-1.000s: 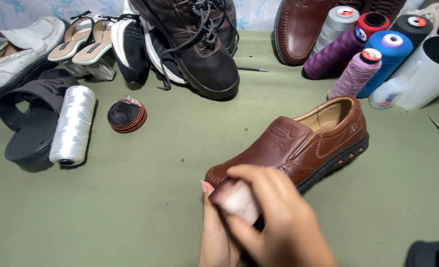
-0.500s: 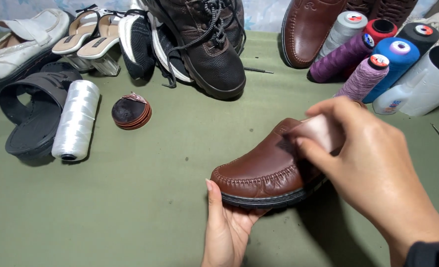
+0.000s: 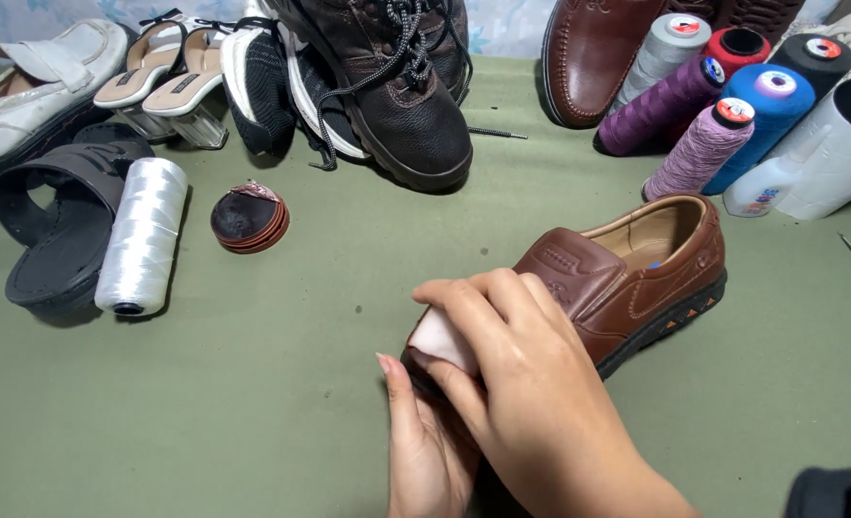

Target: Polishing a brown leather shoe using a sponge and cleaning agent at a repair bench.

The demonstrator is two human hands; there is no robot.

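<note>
A brown leather slip-on shoe [image 3: 636, 273] lies on the green cloth, toe pointing toward me. My right hand [image 3: 521, 384] presses a small pale pink sponge pad [image 3: 437, 338] onto the shoe's toe, which it covers. My left hand [image 3: 420, 436] sits under and beside the toe, steadying the shoe from the near left. The shoe's heel and opening face the far right.
A white thread spool [image 3: 142, 235] and a black sandal [image 3: 56, 225] lie at left, next to a small round polish tin [image 3: 249, 218]. Black lace-up boots [image 3: 401, 86], white shoes and heels line the back. Coloured thread cones [image 3: 703, 115] and a white bottle [image 3: 818, 158] stand at right.
My right hand has slid the pad from the shoe's tongue area back down to the toe. The left hand stays at the toe.
</note>
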